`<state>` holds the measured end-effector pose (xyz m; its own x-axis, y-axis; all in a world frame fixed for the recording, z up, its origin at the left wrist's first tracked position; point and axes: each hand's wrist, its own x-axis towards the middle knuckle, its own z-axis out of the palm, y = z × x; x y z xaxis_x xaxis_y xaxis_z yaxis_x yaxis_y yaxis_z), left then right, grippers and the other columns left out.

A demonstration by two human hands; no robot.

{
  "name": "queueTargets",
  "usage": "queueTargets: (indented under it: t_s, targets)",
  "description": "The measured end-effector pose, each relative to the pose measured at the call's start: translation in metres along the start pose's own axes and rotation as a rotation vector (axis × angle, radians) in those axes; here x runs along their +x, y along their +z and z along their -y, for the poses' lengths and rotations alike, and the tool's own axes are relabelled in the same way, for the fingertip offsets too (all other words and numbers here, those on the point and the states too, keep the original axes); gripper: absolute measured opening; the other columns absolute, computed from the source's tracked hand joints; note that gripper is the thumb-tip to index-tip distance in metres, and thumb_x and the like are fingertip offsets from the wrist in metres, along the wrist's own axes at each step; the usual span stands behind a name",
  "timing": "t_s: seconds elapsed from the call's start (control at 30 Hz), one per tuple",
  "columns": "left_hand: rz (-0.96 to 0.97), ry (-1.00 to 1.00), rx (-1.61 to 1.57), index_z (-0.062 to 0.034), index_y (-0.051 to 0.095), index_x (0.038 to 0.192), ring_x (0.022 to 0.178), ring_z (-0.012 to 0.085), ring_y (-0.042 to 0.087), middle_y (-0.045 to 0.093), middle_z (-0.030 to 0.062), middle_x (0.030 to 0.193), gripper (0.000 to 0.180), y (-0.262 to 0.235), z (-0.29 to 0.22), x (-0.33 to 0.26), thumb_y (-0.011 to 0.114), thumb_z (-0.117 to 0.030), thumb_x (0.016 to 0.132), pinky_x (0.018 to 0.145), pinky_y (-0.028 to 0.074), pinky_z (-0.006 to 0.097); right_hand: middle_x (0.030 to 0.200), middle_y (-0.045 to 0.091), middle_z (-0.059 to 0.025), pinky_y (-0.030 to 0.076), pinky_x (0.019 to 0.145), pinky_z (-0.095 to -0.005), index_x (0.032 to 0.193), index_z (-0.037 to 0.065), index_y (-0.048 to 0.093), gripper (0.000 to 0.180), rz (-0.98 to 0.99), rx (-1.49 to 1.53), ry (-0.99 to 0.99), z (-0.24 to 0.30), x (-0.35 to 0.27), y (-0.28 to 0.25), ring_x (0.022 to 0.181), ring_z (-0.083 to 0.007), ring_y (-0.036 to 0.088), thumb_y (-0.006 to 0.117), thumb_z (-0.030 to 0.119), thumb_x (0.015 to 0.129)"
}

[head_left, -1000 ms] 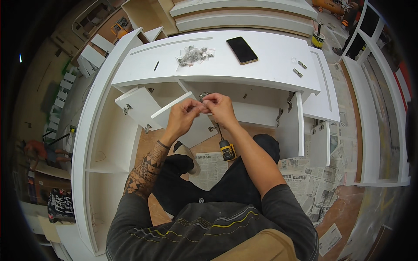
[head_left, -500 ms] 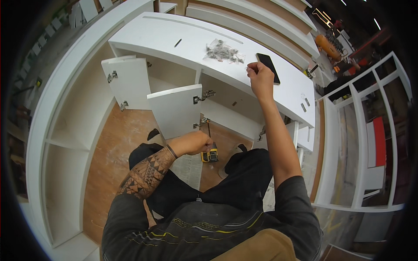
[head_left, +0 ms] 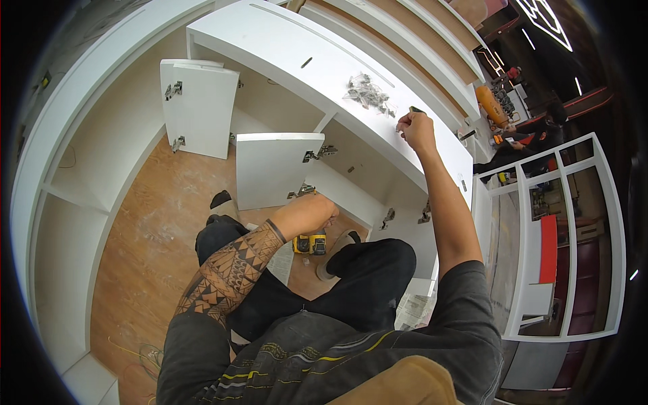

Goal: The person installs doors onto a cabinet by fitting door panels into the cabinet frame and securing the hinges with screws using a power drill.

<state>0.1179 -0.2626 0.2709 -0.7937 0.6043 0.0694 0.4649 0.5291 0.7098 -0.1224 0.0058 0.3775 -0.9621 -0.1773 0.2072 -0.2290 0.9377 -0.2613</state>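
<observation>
My left hand is closed around a yellow and black cordless drill. It is low between my knees, next to the near edge of an ajar white cabinet door with metal hinges. The drill's base shows below the fist; its front end is hidden. Raised over the white cabinet top, my right hand has thumb and fingers pinched together. What lies between them is too small to name. Beside it is a clear bag of small hardware. A dark phone is mostly hidden behind the hand.
Another white door hangs open at the left. White shelving curves along the left side, and an open white frame stands at the right. Thin cables lie on the wooden floor. A person is in the right background.
My view has shifted, moving the cabinet in the picture. My right hand is nearer the hardware bag and covers much of the phone. The left hand still grips the drill.
</observation>
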Motion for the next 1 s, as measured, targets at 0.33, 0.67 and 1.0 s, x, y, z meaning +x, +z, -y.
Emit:
queueTargets:
  t_s: [0.33,0.67,1.0]
  targets:
    - [-0.038,0.011,-0.027,-0.002,0.073,0.095,0.09,0.034,0.074,0.077,0.0151,0.092,0.01,0.001,0.01,0.002,0.068,-0.007,0.088,0.081,0.058,0.044,0.077,0.073,-0.0126,0.054,0.06,-0.0293,0.099,-0.005,0.075,0.014,-0.065,-0.019,-0.053,-0.006,0.007,-0.001,0.064,-0.0152,0.069,0.074,0.002,0.087]
    - [-0.034,-0.01,-0.022,-0.0019,0.075,0.095,0.09,0.0339,0.074,0.077,0.0147,0.09,0.012,-0.002,0.008,0.0,0.067,-0.006,0.087,0.082,0.059,0.043,0.073,0.07,-0.0127,0.057,0.055,-0.0337,0.095,-0.005,0.07,0.012,-0.008,0.139,0.105,-0.008,0.011,0.007,0.06,-0.0197,0.071,0.059,0.001,0.094]
    - [-0.071,0.043,0.003,-0.0022,0.074,0.094,0.089,0.0356,0.074,0.076,0.0167,0.091,0.011,-0.006,0.005,0.005,0.066,-0.006,0.088,0.08,0.058,0.045,0.077,0.073,-0.0154,0.057,0.066,-0.0371,0.092,-0.003,0.074,0.01,-0.059,0.109,0.091,-0.041,0.032,0.007,0.068,-0.0244,0.072,0.068,0.004,0.089]
